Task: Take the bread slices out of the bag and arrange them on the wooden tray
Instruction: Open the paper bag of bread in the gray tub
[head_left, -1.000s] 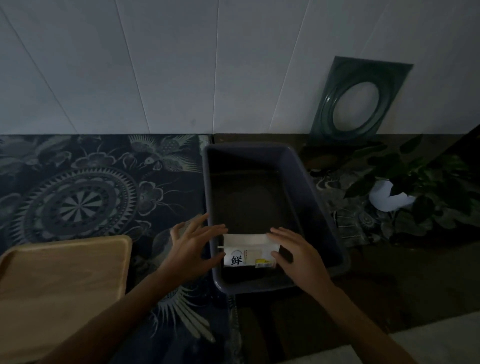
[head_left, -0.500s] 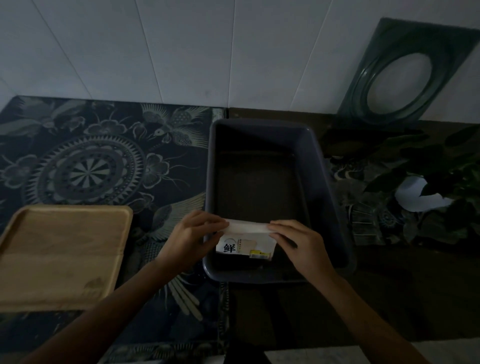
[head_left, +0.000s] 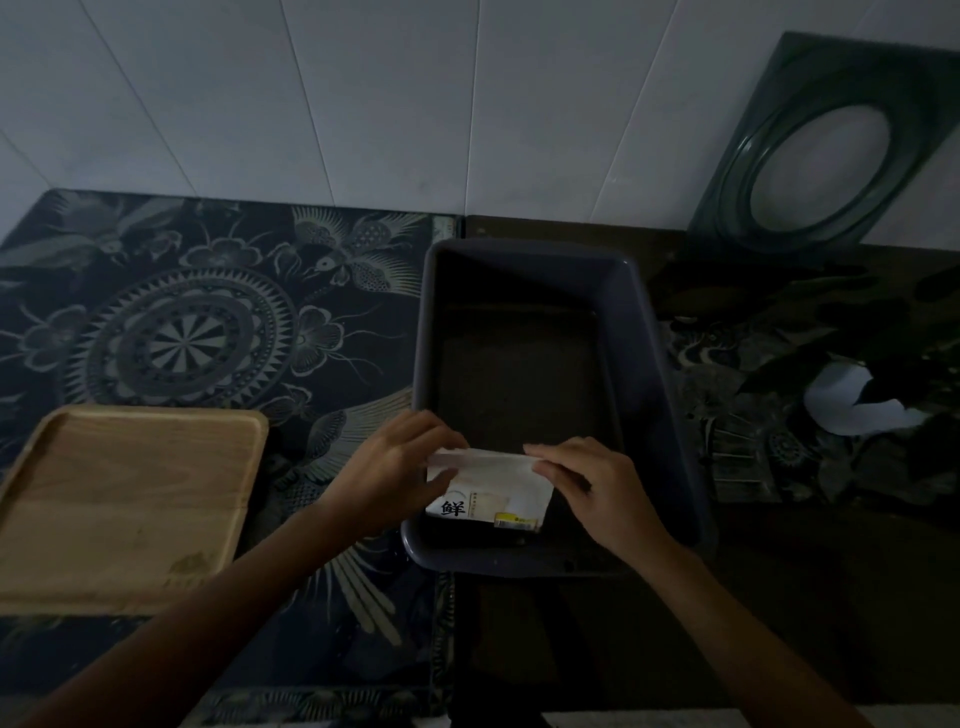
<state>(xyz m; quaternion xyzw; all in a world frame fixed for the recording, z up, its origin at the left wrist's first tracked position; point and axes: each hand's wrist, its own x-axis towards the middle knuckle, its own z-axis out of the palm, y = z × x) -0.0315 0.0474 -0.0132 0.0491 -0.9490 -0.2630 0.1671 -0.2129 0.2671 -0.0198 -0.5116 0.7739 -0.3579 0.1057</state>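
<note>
Bag (head_left: 488, 491) in the bin's (head_left: 644, 332) near end, wooden tray (head_left: 124, 499) well left

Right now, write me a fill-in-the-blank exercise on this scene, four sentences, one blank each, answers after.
1. The white bag sits inside the dark ____ at its near end.
2. Both the left hand and the right hand pinch the bag's ____ edge.
3. The wooden tray holds ____ bread slices.
4. The wooden tray lies to the ____ of the bin.

Missing words: bin; top; no; left
</note>
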